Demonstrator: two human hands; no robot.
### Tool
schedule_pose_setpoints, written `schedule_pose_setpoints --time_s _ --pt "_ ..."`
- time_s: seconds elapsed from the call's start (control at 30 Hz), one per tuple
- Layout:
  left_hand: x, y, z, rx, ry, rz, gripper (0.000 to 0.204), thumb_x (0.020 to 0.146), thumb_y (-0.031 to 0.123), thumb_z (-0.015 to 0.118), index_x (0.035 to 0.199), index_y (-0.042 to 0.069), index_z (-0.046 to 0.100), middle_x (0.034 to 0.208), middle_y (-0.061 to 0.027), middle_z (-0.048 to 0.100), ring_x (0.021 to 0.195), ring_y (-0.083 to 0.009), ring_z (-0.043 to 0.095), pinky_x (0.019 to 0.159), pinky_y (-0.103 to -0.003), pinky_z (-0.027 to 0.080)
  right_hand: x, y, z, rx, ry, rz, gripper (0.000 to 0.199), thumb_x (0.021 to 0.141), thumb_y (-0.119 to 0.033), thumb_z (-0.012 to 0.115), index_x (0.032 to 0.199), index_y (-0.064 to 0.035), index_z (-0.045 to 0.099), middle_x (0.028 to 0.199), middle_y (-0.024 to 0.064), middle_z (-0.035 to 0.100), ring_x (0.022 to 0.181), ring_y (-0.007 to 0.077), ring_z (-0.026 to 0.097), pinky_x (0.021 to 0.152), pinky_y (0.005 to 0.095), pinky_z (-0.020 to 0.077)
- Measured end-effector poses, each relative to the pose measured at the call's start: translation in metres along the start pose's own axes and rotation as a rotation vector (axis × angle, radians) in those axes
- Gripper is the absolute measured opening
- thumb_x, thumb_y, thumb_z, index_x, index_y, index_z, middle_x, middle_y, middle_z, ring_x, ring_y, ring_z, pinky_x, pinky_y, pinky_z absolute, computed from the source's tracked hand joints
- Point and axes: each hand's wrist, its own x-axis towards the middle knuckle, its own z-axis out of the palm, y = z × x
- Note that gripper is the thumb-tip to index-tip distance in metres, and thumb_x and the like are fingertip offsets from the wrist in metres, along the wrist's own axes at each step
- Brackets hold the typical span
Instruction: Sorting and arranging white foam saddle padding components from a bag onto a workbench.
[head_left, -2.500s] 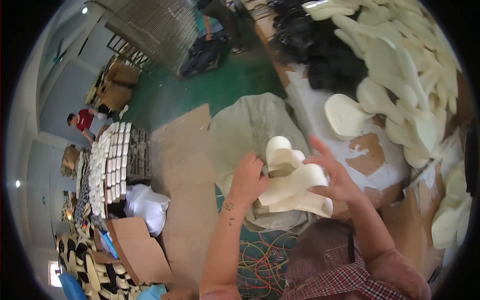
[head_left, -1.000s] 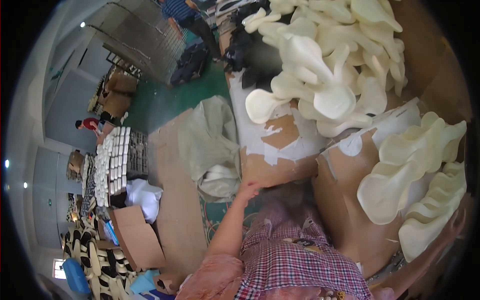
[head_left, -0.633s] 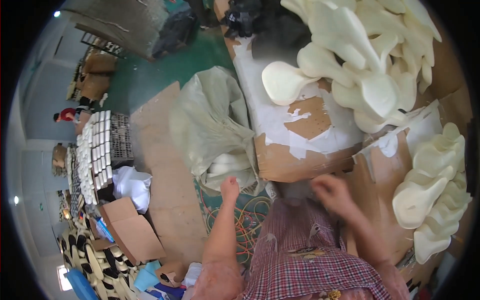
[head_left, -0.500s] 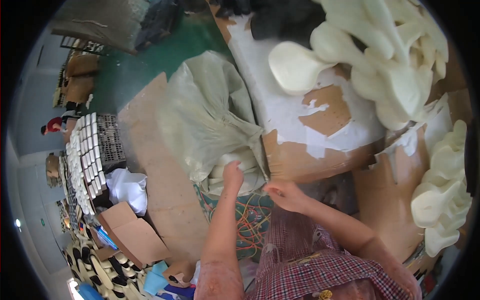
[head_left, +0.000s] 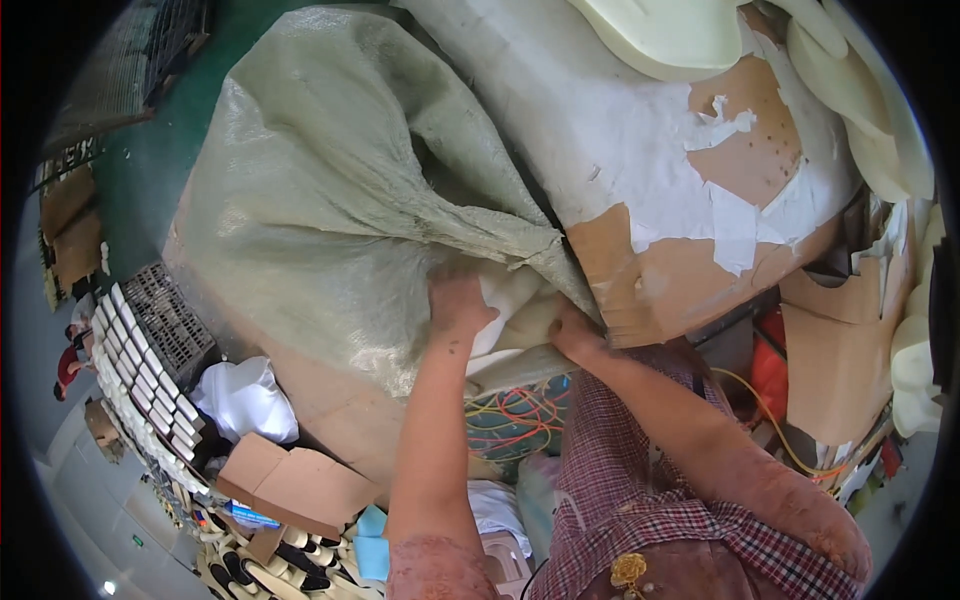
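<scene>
A large pale green woven sack lies in front of me, its mouth toward me and its cloth bunched into folds. Smooth off-white pieces show inside the opening; their full shape is hidden. My left hand reaches into the mouth against these pieces. Its fingers are blurred and partly covered by the cloth, so their grip does not show. At the right edge of the opening, my right hand is closed on the sack's rim, its fingertips partly hidden.
A box covered in torn white paper adjoins the sack on the right, with cream moulded pieces on top. Tangled coloured cords lie below the sack. An open carton, a white bag and a dark crate stand left.
My view has come closer to the sack, which fills more of the picture. My left hand has gone deeper into its mouth, and my right hand has moved up to the opening's right edge.
</scene>
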Motion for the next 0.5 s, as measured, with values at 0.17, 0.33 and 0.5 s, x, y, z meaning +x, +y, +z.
schedule_pose_setpoints --time_s 0.17,0.33,0.5 --pt "0.010 0.037 0.010 0.104 0.049 0.008 0.084 0.061 0.047 0.074 0.128 0.006 0.043 0.131 -0.0124 0.045 0.122 -0.0297 0.040 0.100 -0.051 0.025 0.011 -0.012 -0.017 -0.084 -0.141 0.197 0.070 0.070 -0.021 0.057 0.131 0.0017 0.034 0.130 0.0282 0.040 0.124 0.0397 0.036 0.105 0.0403 0.0275" --pt "0.018 0.031 0.043 0.114 0.169 -0.111 0.075 0.061 0.039 0.074 0.122 0.006 0.047 0.126 -0.0137 0.048 0.117 -0.0284 0.043 0.098 -0.051 0.025 0.020 0.007 0.011 -0.162 -0.071 0.157 0.078 0.069 -0.019 0.059 0.136 0.0021 0.026 0.136 0.0265 0.034 0.128 0.0355 0.034 0.106 0.0381 0.0279" --pt "-0.022 -0.006 -0.014 -0.612 0.041 -0.160 0.068 0.067 0.036 0.069 0.120 0.000 0.048 0.120 -0.0208 0.052 0.113 -0.0293 0.050 0.099 -0.038 0.033 0.020 0.039 0.012 0.075 -0.367 -0.071 0.073 0.065 -0.008 0.062 0.132 -0.0005 0.034 0.134 0.0267 0.036 0.127 0.0379 0.033 0.105 0.0336 0.0284"
